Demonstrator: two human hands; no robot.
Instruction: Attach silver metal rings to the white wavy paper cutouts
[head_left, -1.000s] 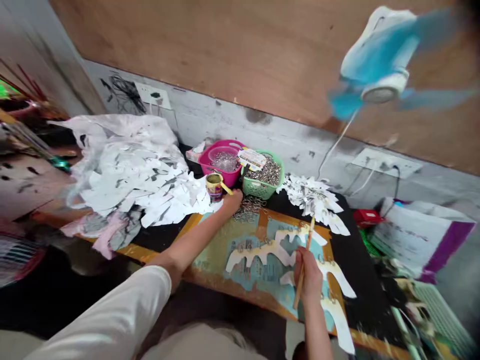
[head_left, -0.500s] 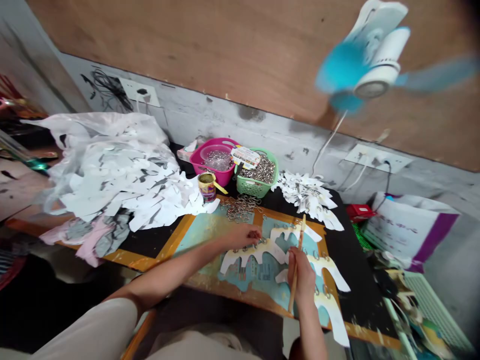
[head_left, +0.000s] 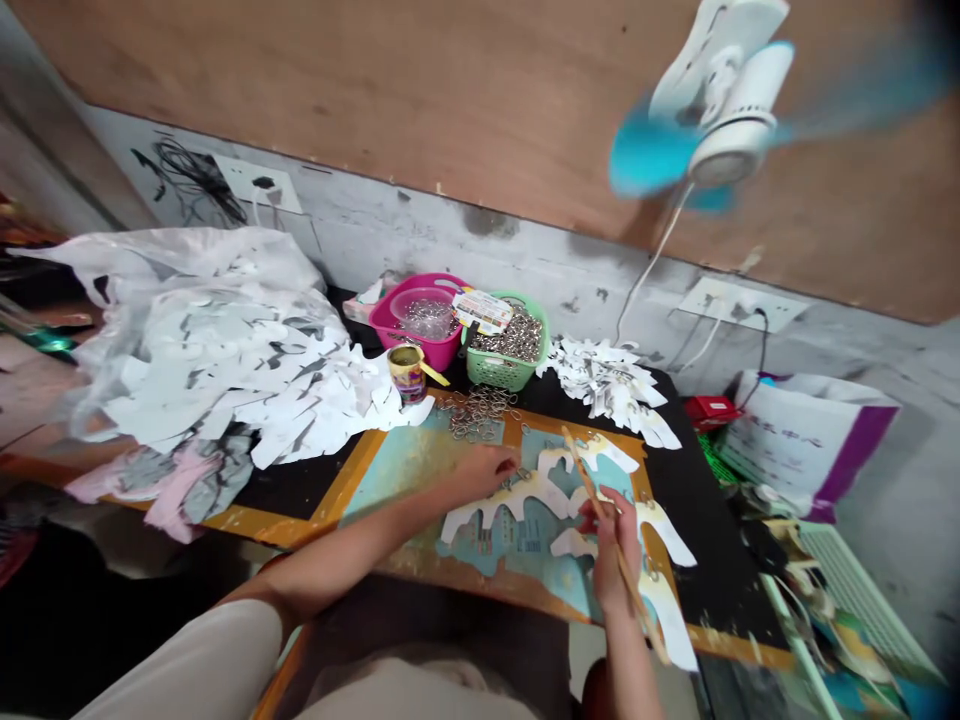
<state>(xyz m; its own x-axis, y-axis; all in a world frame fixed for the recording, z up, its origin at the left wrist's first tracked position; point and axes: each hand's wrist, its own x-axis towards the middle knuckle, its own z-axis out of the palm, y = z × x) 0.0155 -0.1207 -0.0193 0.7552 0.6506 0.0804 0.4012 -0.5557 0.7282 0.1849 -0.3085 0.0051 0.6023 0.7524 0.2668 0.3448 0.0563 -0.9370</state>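
My right hand [head_left: 616, 545] is closed around a slim wooden stick [head_left: 630, 580], which slants from upper left to lower right across the table's right part. The fingertips of my left hand [head_left: 486, 472] are pinched together above a white cut-out piece [head_left: 510, 508] with a scalloped edge; anything between them is too small to make out. Small metal rings stand along this piece's upper edge. More white cut-outs with rings, such as one at the right [head_left: 666, 530] and one lower down [head_left: 671, 625], lie around my right hand. Loose metal rings [head_left: 480, 412] are heaped beyond my left hand.
Behind the rings stand an open can [head_left: 407, 375], a pink basket [head_left: 416, 345] and a green basket [head_left: 504, 372] full of metal rings. White cut-outs [head_left: 247, 370] spill from a plastic bag at the left; another pile [head_left: 604, 380] lies right. A fan [head_left: 731, 140] spins above.
The stick has swung from nearly upright to a slant, its upper end now further left. My right hand has turned and shifted slightly right. My left hand stays over the same cut-out.
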